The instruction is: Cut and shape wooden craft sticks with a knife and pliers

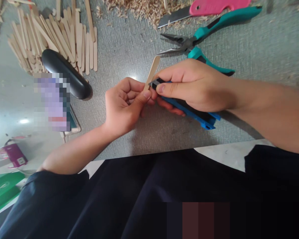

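Observation:
Between the thumb and fingers of my left hand (129, 106) is a wooden craft stick (153, 69), its rounded end pointing up and away from me. My right hand (189, 84) is wrapped round a blue and black utility knife (191, 111), thumb pressed near its front. The metal tip of the knife meets the side of the stick, close to my left thumb. My fingers hide the lower part of the stick. Just beyond my right hand lie long-nose pliers (188, 43) with teal handles, jaws apart.
Many craft sticks (64, 36) lie in a pile at upper left, beside a black case (66, 74) and a phone (56, 103), partly blurred. Wood shavings (137, 8) and a pink-handled blade (175, 17) lie at the far side. A purple box (13, 154) sits at left.

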Tool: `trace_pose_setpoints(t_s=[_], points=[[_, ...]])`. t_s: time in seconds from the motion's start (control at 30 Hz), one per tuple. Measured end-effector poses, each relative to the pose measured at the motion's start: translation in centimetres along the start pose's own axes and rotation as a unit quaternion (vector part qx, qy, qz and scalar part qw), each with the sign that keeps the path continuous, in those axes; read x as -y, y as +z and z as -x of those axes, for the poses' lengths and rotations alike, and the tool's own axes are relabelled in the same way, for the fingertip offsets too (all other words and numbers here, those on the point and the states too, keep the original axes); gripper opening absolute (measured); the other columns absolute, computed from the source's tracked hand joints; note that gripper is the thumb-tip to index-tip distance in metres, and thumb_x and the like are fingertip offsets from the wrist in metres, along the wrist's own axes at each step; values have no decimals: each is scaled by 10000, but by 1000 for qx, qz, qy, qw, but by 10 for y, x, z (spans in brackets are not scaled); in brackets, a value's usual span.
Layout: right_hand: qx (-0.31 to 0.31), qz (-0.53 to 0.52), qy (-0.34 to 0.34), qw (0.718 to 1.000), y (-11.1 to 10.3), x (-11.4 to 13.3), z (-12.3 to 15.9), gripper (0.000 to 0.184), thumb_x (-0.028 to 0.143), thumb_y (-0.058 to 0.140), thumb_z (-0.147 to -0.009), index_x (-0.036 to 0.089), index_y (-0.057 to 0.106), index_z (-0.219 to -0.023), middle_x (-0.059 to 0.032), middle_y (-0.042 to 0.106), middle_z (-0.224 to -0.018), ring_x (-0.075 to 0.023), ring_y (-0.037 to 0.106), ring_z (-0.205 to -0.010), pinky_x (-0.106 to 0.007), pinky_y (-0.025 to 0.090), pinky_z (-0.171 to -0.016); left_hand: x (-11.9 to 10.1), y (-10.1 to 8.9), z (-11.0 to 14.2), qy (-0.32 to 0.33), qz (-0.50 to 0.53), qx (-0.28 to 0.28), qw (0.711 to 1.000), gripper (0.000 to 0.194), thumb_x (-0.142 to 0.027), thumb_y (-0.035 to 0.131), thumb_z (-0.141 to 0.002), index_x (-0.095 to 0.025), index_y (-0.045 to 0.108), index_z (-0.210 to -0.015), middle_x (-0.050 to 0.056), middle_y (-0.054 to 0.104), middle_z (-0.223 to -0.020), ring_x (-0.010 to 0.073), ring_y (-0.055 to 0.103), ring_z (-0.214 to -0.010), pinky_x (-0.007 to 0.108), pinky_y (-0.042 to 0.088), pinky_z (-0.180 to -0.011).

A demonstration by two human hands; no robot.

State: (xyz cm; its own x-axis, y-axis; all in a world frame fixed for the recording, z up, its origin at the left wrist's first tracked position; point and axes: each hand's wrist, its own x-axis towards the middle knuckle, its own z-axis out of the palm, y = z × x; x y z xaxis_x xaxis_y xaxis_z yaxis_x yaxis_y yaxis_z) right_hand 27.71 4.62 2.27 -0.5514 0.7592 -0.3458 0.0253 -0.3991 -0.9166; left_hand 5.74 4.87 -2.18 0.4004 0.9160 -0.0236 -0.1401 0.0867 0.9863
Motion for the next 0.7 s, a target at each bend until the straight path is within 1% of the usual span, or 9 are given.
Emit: trace_pose_setpoints(t_s=[0.1,0.2,0.3,0.4,0.53,0.6,0.7], points=[[22,-5,-19,1000,-6,-7,-5,377,472,798,-1130,195,708,-892,27,664,-667,-100,586,-484,-246,407,-443,-2,0,-1,-11,-4,0,1000,452,-603,944,-996,-230,715,-884,16,857,-815,145,803,-603,209,553,-412],[29,-18,-31,999,-8,-10,-8,401,519,831,-1102,196,724,-891,26,672,-671,-107,591,-489,-250,419,-443,-1,0,-1,-17,-18,-7,1000,484,-649,930,-992,-233,703,-892,16,864,-826,158,833,-639,203,557,-414],[20,-24,-36,999,-4,-10,-7,331,444,801,-1114,209,723,-893,41,669,-668,-112,588,-477,-254,440,-431,0,0,-1,-5,-8,-16,1000,477,-634,950,-976,-234,701,-903,8,850,-808,159,837,-639,201,561,-416],[-14,-3,-33,999,2,-9,-5,259,306,720,-1132,227,701,-887,50,658,-659,-116,576,-477,-259,433,-424,1,1,-1,-7,-1,-25,1000,464,-624,961,-966,-237,708,-927,-8,833,-786,152,828,-625,200,565,-419],[-57,72,-45,995,7,-6,-1,304,195,670,-1134,233,656,-833,44,650,-667,-111,581,-526,-256,422,-476,1,1,1,-23,-6,-29,999,441,-603,957,-979,-235,719,-938,-10,841,-776,150,825,-619,199,574,-426],[-51,93,-48,993,6,-5,-1,301,178,664,-1141,229,661,-845,46,655,-681,-101,587,-544,-252,424,-506,0,0,1,-27,-6,-21,999,426,-582,956,-989,-231,722,-930,-3,851,-782,148,823,-618,201,583,-430],[-32,86,-55,994,3,-6,-3,286,184,653,-1152,222,687,-870,47,666,-693,-92,583,-533,-256,405,-492,1,-1,1,-28,-2,-9,1000,409,-567,961,-988,-233,731,-937,-1,867,-804,142,814,-607,208,599,-435]])
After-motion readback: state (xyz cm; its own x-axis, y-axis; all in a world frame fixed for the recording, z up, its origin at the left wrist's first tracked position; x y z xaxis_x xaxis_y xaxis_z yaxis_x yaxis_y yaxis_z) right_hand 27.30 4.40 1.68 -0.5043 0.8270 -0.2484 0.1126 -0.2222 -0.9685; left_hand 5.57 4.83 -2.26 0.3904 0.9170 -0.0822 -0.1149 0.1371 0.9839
